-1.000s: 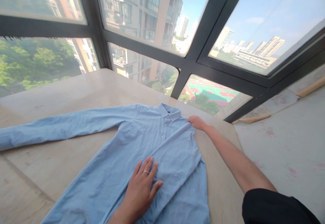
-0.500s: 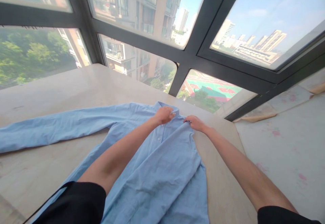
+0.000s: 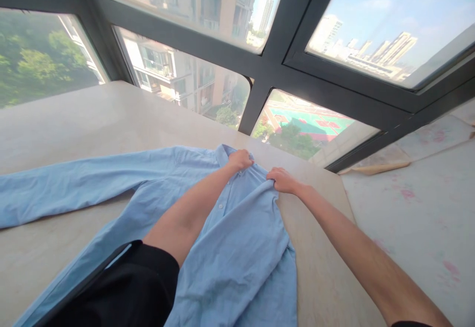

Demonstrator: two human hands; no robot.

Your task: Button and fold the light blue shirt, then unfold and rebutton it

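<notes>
A light blue button-up shirt (image 3: pixel 237 253) lies front up on a beige stone ledge (image 3: pixel 92 119). Its left sleeve (image 3: pixel 74 188) stretches out flat to the left; the right sleeve is folded in over the body. My left hand (image 3: pixel 240 159) is closed on the collar at the top of the shirt. My right hand (image 3: pixel 280 180) pinches the fabric at the right shoulder fold, a short way right of the collar. Both arms reach forward over the shirt, and a black sleeve covers part of its lower left.
Large dark-framed windows (image 3: pixel 260 94) rise right behind the ledge, looking out on buildings and a sports court. To the right lies a pale speckled surface (image 3: pixel 415 208) with rolled paper (image 3: pixel 374 168) at its far edge. The ledge's right edge runs just beside my right arm.
My left hand left the shirt's middle, where it lay flat, and reached up to grip the collar. My right hand stayed at the shoulder fold. The view tilted forward and down.
</notes>
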